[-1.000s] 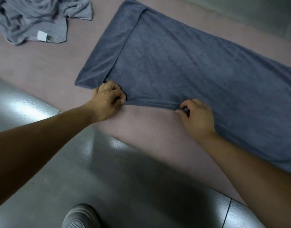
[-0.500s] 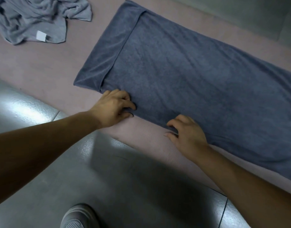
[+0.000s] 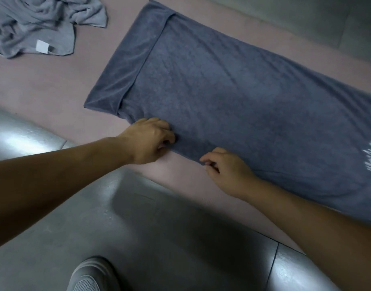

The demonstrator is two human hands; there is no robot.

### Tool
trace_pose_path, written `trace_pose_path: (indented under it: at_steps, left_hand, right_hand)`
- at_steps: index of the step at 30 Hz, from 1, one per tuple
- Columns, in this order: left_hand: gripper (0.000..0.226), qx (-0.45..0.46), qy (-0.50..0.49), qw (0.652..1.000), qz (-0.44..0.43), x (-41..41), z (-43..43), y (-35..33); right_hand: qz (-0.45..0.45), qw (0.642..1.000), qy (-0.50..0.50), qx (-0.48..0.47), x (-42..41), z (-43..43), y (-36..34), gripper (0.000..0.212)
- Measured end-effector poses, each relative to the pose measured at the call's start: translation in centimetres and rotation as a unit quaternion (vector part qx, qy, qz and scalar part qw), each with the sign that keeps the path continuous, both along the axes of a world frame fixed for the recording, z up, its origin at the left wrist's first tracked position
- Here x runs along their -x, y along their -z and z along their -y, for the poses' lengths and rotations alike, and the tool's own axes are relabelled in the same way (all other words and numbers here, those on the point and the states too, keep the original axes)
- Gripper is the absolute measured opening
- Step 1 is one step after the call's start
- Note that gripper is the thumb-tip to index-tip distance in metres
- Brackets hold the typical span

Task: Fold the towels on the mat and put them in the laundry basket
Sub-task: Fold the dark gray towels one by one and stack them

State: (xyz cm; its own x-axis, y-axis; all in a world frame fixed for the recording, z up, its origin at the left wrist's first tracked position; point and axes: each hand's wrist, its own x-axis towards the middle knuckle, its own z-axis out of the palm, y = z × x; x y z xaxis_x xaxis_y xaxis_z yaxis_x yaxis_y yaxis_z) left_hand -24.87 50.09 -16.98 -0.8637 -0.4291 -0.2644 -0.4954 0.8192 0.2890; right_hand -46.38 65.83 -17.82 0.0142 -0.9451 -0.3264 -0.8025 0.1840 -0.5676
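- one blue towel (image 3: pixel 233 91) lies spread on the pink mat (image 3: pixel 44 91).
- my left hand (image 3: pixel 148 139) grips its near edge with curled fingers.
- my right hand (image 3: pixel 228 172) pinches the same edge, just beside the left.

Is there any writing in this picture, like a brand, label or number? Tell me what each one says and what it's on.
White stitched script on the blue towel, near its right end: cursive, seen sideways and blurred, cannot be read.
White tag on the crumpled grey towel: no print can be made out.
No other text shows.
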Motion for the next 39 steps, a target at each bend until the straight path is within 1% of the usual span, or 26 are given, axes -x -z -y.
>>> trace_pose_path:
  at_steps: [1, 2, 6, 9, 12, 15, 18, 20, 22, 25, 27, 29, 30, 32, 34, 36, 39]
  left_hand:
    - [0.029, -0.02, 0.011, 1.0, -0.003, 0.6, -0.5, -0.1]
    - [0.029, -0.041, 0.027, 0.999, -0.009, 1.2, -0.9, -0.1]
    - [0.025, -0.091, 0.084, 0.992, -0.029, 5.5, -3.6, -0.2]
    - [0.025, -0.097, 0.12, 0.987, -0.044, 9.7, -6.1, -0.2]
    - [0.028, -0.098, 0.16, 0.981, -0.047, 12.8, -8.4, 0.1]
    - [0.03, -0.085, 0.159, 0.984, -0.009, 14.3, -9.8, 0.4]
    - [0.037, -0.049, 0.096, 0.994, 0.003, 14.8, -11.5, 0.7]
    - [0.039, -0.033, 0.009, 0.999, 0.012, 15.3, -13.5, 0.9]
    - [0.038, -0.023, -0.091, 0.995, 0.017, 16.1, -16.1, 1.4]
    - [0.034, -0.022, -0.202, 0.978, -0.042, 17.7, -19.6, 2.2]
    - [0.034, -0.019, -0.228, 0.972, -0.054, 18.6, -21.0, 2.4]
    - [0.035, -0.012, -0.224, 0.973, -0.058, 19.3, -22.0, 2.7]
    - [0.037, -0.004, -0.216, 0.974, -0.065, 19.7, -22.4, 2.7]
    - [0.037, 0.014, -0.182, 0.98, -0.073, 20.5, -22.9, 2.6]
    - [0.035, 0.022, -0.139, 0.987, -0.084, 21.8, -23.1, 2.5]
    - [0.037, 0.001, -0.099, 0.991, -0.087, 23.3, -23.2, 2.2]
    - [0.034, -0.033, -0.041, 0.995, -0.084, 25.1, -23.3, 2.3]
  right_hand:
    - [0.018, 1.0, -0.006, -0.007, 1.2, -0.6, -0.5, 0.019]
    - [0.012, 1.0, -0.016, -0.019, 2.9, -1.3, -1.0, 0.017]
    - [-0.086, 0.995, -0.028, -0.052, 11.2, -5.2, -2.5, 0.008]
    - [-0.121, 0.991, -0.011, -0.06, 14.8, -9.8, -2.7, 0.007]
    - [-0.151, 0.988, 0.006, -0.036, 16.2, -13.5, -1.8, 0.015]
    - [-0.155, 0.987, 0.028, -0.031, 17.2, -15.0, -0.9, 0.029]
    - [-0.125, 0.992, 0.012, -0.021, 17.9, -14.5, -0.2, 0.026]
    - [-0.103, 0.994, 0.001, -0.037, 18.7, -13.8, -0.1, 0.021]
    - [-0.08, 0.995, -0.01, -0.05, 19.3, -13.3, 0.0, 0.016]
    - [-0.076, 0.995, -0.048, -0.044, 19.7, -13.2, 0.2, 0.016]
    - [-0.064, 0.992, -0.089, -0.062, 19.7, -13.3, 0.1, 0.016]
    - [-0.039, 0.991, -0.1, -0.084, 20.5, -13.6, 0.1, 0.015]
    - [-0.024, 0.993, -0.087, -0.074, 20.9, -13.9, 0.2, 0.014]
    - [-0.009, 0.998, -0.053, -0.016, 21.6, -15.0, 0.4, 0.013]
    - [-0.025, 0.997, -0.06, 0.03, 22.0, -16.8, 0.6, 0.023]
    - [-0.053, 0.995, -0.061, 0.051, 22.9, -18.9, 0.7, 0.029]
    - [-0.104, 0.991, -0.012, 0.082, 25.6, -22.0, 1.2, 0.027]
